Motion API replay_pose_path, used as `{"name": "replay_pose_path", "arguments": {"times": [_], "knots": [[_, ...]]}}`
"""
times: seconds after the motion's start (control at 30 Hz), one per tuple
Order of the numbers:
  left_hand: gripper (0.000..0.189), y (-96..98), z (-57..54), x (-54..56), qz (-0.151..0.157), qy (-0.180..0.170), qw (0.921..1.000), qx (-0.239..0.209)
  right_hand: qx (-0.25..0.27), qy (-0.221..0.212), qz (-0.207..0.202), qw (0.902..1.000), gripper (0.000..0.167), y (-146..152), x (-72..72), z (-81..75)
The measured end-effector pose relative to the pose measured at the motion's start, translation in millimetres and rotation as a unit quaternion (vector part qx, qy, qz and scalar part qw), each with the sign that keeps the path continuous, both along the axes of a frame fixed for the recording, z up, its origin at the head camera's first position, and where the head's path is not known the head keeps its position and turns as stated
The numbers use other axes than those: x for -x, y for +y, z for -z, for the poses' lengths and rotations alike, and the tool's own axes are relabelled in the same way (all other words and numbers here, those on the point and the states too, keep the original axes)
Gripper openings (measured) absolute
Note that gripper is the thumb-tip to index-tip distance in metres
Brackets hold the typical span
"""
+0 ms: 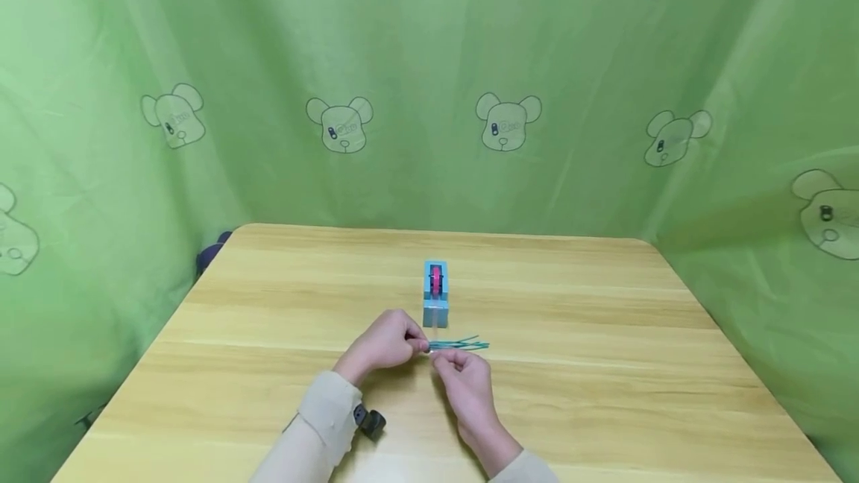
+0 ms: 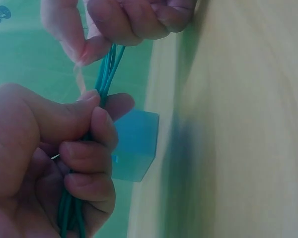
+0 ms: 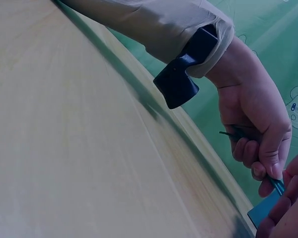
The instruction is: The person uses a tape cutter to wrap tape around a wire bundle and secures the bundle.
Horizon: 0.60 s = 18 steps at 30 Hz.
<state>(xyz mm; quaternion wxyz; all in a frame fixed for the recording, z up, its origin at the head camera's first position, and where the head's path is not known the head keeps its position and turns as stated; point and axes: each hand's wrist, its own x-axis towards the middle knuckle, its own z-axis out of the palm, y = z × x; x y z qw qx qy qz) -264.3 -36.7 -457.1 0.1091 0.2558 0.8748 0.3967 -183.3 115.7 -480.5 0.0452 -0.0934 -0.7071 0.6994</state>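
Observation:
My left hand [image 1: 391, 340] grips a bundle of thin green wires [image 1: 459, 345], its thumb pressed on them and its fingers curled round them. To the right of that grip the loose wire ends fan out. In the left wrist view my right hand [image 2: 134, 20] pinches a narrow strip of clear tape [image 2: 80, 79] between thumb and finger, beside the wires. The strip runs down to the left thumb. Beyond both hands stands a blue tape dispenser [image 1: 435, 314] with a pink reel [image 1: 436, 282], and a clear strip stretches from it toward the hands.
A light wood-grain table [image 1: 590, 311] lies under the hands. Green curtains [image 1: 423, 36] with bear-head prints surround it. A black wrist camera [image 1: 369, 422] sits on the left sleeve. Something dark purple [image 1: 211, 253] shows past the table's back left corner.

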Motion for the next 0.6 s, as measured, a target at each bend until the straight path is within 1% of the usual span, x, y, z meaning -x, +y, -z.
{"name": "replay_pose_path", "arguments": {"times": [0.17,0.33,0.6], "knots": [[0.019,-0.7,-4.9,0.8,0.013,-0.004,0.9999,0.000,-0.005,0.001,0.003,1.0000,0.015,0.7,0.8,-1.5],[0.021,-3.5,-8.7,1.7,0.025,-0.018,0.9995,-0.007,-0.013,0.005,-0.002,0.9999,0.013,-0.1,2.2,-2.6],[0.023,-5.4,-7.2,1.7,0.053,-0.026,0.9982,-0.011,-0.011,-0.004,-0.001,0.9999,0.015,-0.6,-0.3,-1.5]]}}
